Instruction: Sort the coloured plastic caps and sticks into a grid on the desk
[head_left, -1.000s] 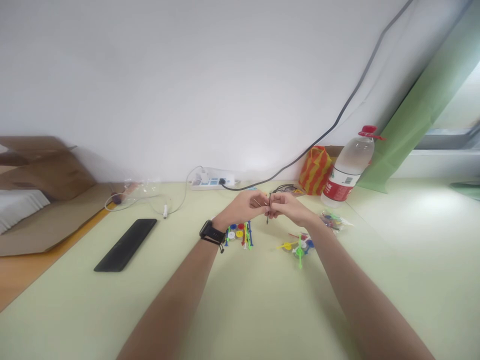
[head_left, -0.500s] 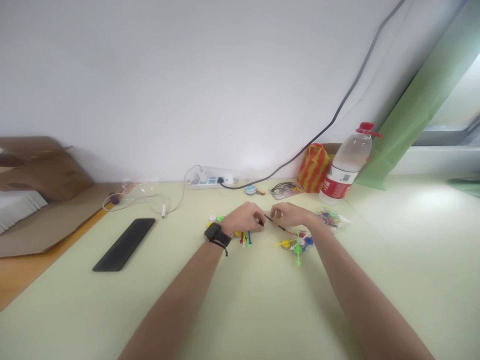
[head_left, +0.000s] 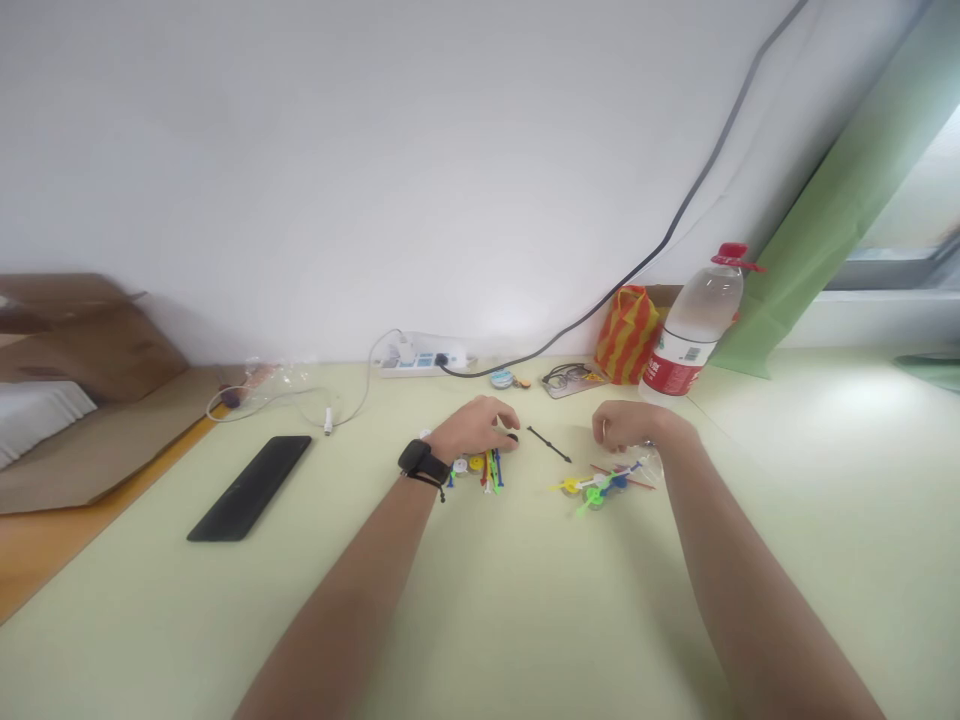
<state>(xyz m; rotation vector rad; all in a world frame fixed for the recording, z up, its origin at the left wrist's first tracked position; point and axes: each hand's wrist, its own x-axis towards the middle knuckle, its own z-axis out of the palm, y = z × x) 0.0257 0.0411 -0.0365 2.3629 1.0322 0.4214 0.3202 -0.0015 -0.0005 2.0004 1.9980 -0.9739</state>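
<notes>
When counted between left hand [head_left: 480,425] and right hand [head_left: 624,425]: one straight, slim black rod [head_left: 549,444], flat on tabletop [head_left: 525,600], long axis slanting far-left to near-right. Left hand: half-open, one round black piece [head_left: 514,437] at thumb, hold unclear. Right hand: curled, contents hidden; just nearer, one yellow plastic piece [head_left: 572,486], one green plastic piece [head_left: 595,497].

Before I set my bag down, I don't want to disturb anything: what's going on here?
Someone has both hands over a pale green table. The left hand is at one group of small coloured pieces, with a small black piece by its thumb. The right hand, fingers curled, is near a second coloured pile; I can't tell whether it holds anything. A thin black rod lies between the hands, touching neither.
</notes>
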